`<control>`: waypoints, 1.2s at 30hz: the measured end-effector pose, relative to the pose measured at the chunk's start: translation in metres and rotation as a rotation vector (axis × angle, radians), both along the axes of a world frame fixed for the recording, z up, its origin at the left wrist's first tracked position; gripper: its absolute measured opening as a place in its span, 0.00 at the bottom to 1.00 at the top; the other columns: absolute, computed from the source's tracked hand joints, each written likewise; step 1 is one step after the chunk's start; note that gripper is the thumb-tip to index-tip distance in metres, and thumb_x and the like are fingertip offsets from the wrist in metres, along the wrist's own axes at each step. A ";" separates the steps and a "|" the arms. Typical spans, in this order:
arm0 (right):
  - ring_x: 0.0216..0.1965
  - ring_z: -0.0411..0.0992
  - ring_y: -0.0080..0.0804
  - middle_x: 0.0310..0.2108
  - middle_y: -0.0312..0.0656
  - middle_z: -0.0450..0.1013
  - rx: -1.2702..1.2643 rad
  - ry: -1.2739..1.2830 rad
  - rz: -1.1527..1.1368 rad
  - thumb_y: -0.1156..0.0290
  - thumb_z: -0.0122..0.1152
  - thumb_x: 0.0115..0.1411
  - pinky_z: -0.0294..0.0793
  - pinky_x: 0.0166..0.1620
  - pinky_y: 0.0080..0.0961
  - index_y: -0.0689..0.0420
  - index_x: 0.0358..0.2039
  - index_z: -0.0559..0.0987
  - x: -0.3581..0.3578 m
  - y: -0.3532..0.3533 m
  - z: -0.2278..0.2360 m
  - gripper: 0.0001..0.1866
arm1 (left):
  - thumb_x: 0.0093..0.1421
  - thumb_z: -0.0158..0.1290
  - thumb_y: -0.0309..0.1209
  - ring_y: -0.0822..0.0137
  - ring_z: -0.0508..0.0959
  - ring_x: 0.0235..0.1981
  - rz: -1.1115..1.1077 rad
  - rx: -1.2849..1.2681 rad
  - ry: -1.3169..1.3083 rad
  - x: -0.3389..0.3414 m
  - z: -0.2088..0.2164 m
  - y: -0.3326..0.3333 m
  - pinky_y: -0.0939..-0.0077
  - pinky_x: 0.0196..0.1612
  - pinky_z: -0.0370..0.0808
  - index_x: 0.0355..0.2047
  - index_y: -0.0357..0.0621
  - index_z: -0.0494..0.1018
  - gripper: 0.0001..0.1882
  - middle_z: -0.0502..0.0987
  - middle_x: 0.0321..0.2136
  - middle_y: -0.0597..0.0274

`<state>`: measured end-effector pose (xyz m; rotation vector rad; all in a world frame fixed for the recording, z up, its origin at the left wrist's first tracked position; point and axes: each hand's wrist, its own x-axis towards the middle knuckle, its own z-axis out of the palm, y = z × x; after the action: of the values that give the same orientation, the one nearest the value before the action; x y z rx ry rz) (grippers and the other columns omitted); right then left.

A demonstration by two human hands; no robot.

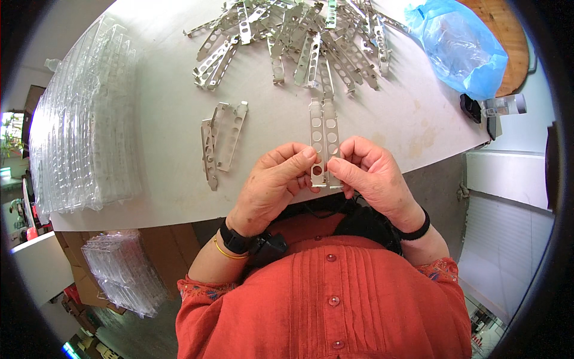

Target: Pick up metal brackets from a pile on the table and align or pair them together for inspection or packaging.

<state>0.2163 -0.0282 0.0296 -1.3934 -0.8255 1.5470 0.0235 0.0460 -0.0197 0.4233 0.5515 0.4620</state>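
Observation:
Both my hands hold two long perforated metal brackets (323, 133) side by side, upright, above the near edge of the white table (161, 113). My left hand (272, 185) pinches their lower end from the left; my right hand (371, 176) pinches it from the right. A small group of similar brackets (222, 140) lies on the table just left of my hands. A large heap of loose metal brackets (299, 36) covers the far side of the table.
Stacks of clear plastic trays (84, 119) stand along the table's left side, with more clear trays (122, 272) below on a brown box. A blue plastic bag (460, 48) lies at the far right, a small dark object (472, 107) beside it.

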 end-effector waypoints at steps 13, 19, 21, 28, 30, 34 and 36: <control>0.24 0.68 0.11 0.26 0.27 0.71 0.005 -0.023 0.002 0.65 0.63 0.68 0.70 0.26 0.13 0.56 0.36 0.75 -0.002 0.000 0.000 0.09 | 0.72 0.50 0.33 0.72 0.80 0.34 0.014 0.010 0.021 0.000 0.000 -0.002 0.73 0.40 0.80 0.42 0.40 0.75 0.09 0.80 0.34 0.63; 0.24 0.69 0.11 0.25 0.27 0.71 0.001 -0.023 0.003 0.65 0.63 0.68 0.70 0.26 0.13 0.57 0.36 0.76 -0.002 -0.001 -0.001 0.09 | 0.72 0.50 0.33 0.73 0.79 0.33 0.010 0.009 0.004 0.000 0.000 -0.002 0.73 0.40 0.79 0.42 0.41 0.76 0.09 0.79 0.34 0.64; 0.24 0.69 0.11 0.25 0.27 0.71 0.004 -0.024 0.004 0.65 0.63 0.68 0.70 0.26 0.13 0.57 0.36 0.76 -0.002 -0.001 -0.001 0.09 | 0.72 0.50 0.33 0.73 0.79 0.33 0.010 0.007 0.014 0.001 0.001 -0.002 0.73 0.40 0.79 0.41 0.41 0.76 0.09 0.79 0.33 0.64; 0.24 0.69 0.11 0.25 0.27 0.71 0.000 -0.041 0.014 0.64 0.64 0.67 0.71 0.26 0.12 0.56 0.35 0.76 -0.002 -0.001 -0.002 0.10 | 0.72 0.50 0.33 0.73 0.80 0.33 -0.002 0.022 0.029 -0.001 0.001 -0.002 0.75 0.40 0.80 0.41 0.41 0.75 0.09 0.79 0.33 0.65; 0.24 0.69 0.11 0.25 0.27 0.71 0.001 -0.043 0.014 0.64 0.64 0.67 0.71 0.26 0.12 0.56 0.35 0.76 -0.002 -0.001 -0.002 0.10 | 0.72 0.51 0.33 0.73 0.80 0.33 0.001 0.022 0.034 -0.001 0.001 -0.002 0.75 0.39 0.80 0.41 0.41 0.75 0.08 0.79 0.33 0.65; 0.24 0.69 0.11 0.25 0.27 0.71 0.003 -0.042 0.021 0.64 0.64 0.67 0.71 0.26 0.12 0.56 0.34 0.76 -0.001 -0.001 -0.002 0.10 | 0.70 0.54 0.37 0.79 0.73 0.30 0.003 0.026 0.061 0.001 0.005 -0.003 0.81 0.38 0.75 0.41 0.42 0.77 0.10 0.78 0.32 0.69; 0.24 0.69 0.11 0.25 0.27 0.71 0.002 -0.046 0.021 0.64 0.64 0.67 0.71 0.26 0.12 0.56 0.34 0.76 -0.001 -0.001 -0.003 0.10 | 0.70 0.54 0.37 0.79 0.73 0.30 -0.002 0.041 0.058 0.000 0.004 -0.003 0.82 0.38 0.74 0.41 0.42 0.77 0.10 0.78 0.32 0.69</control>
<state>0.2152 -0.0294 0.0268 -1.4279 -0.8716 1.5343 0.0239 0.0435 -0.0158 0.4774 0.5987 0.4604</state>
